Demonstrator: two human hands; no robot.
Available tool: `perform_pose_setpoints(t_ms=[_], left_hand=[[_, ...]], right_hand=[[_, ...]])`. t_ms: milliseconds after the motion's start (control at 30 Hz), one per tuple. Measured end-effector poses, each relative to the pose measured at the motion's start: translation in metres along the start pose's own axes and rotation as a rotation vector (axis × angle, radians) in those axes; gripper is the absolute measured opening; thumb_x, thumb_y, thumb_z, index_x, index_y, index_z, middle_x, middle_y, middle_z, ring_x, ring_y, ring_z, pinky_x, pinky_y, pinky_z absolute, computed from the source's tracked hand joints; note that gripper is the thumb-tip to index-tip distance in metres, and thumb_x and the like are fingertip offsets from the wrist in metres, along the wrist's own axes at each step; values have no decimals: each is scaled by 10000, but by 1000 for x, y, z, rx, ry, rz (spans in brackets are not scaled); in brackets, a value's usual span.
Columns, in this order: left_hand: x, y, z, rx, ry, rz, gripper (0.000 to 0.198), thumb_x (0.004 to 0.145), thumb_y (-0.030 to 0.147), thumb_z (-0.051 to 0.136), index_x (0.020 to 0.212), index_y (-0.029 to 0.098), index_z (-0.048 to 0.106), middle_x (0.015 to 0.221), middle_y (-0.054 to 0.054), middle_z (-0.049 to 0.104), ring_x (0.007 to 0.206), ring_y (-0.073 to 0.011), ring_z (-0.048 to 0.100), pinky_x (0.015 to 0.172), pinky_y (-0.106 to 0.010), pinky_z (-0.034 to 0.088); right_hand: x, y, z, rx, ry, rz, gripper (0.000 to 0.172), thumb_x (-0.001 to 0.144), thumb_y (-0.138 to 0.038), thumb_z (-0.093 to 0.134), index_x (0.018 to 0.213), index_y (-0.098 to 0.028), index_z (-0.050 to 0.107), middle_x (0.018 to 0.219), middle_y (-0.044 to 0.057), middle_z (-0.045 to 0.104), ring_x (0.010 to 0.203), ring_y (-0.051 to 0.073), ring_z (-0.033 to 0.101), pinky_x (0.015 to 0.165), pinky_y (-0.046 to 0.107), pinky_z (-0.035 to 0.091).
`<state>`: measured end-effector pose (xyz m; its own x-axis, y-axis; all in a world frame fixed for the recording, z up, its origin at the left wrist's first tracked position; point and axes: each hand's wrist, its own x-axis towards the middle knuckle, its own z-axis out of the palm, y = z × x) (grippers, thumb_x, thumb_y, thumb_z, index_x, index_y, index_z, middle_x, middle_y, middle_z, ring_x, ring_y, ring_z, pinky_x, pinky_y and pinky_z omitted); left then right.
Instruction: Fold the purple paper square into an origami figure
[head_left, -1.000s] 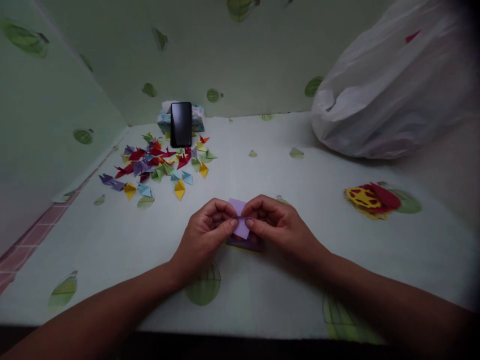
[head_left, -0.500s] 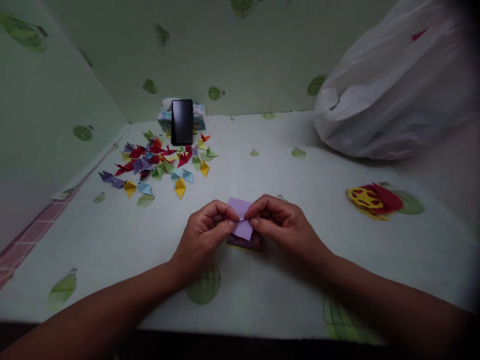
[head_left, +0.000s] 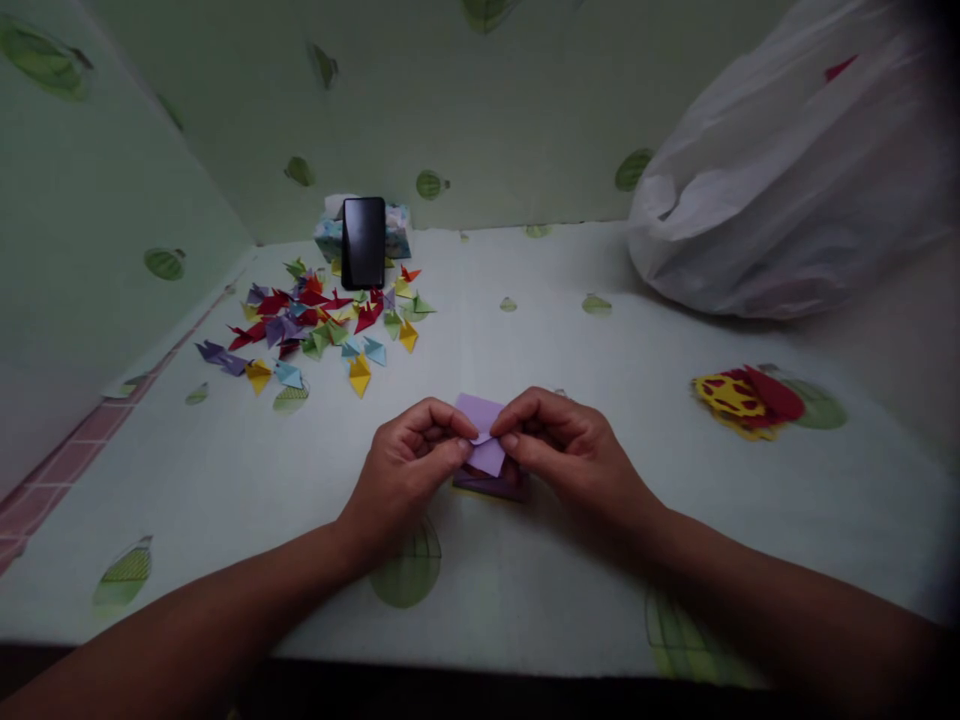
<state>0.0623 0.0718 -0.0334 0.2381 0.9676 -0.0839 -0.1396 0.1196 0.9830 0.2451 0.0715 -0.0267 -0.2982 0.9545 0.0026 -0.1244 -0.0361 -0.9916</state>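
A light purple sheet of paper (head_left: 489, 458) is pinched between my two hands, with a crease running across its middle. My left hand (head_left: 421, 450) grips its left edge between thumb and forefinger. On the opposite edge, my right hand (head_left: 561, 440) does the same, thumb and forefinger pressed together. Beneath the paper lies a small dark stack (head_left: 491, 487) with a yellow lower edge, partly hidden by the sheet and my fingers. To the left and farther back, several folded paper pieces (head_left: 322, 335) in red, purple, green, blue and yellow lie in a loose heap.
A black phone (head_left: 364, 243) leans upright against a patterned tissue box (head_left: 401, 232) behind the heap. At the back right sits a bulky white plastic bag (head_left: 742, 220). Yellow and red cut-out shapes (head_left: 776, 395) lie to the right. A pale patterned cover spreads over the table (head_left: 525, 360).
The lower part of the purple paper has tipped up slightly at the crease, showing a bit more of the stack below. Both hands stay almost where they were.
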Motion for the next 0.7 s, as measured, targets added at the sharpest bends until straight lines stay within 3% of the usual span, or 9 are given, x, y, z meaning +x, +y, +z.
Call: perform_pose_setpoints(t_ms=[300,467,700], left_hand=[[-2,4,-1,92,-21,41,52,830,157,637,828,174,686,746,22,630,691,-86,546,636,-189,436],[-1,8,3,79,-7,0,104,803,229,727,787,158,652,711,28,641,655,-73,574,608,-165,467],[-2,9,6,68,27,62,101,797,153,722,825,164,626,716,48,632,635,-47,591,594,-126,490]], right_hand=[[1,3,-1,-37,-31,-72,50,826,-132,585,824,-175,610,604,-41,582,522,89,545,505,217,438],[1,2,0,-109,-12,-131,88,813,-96,563,811,-169,612,635,-38,566,547,81,529,501,201,433],[2,2,-1,-7,-35,-69,60,829,-134,588,863,-173,558,630,-47,575,543,87,559,520,210,455]])
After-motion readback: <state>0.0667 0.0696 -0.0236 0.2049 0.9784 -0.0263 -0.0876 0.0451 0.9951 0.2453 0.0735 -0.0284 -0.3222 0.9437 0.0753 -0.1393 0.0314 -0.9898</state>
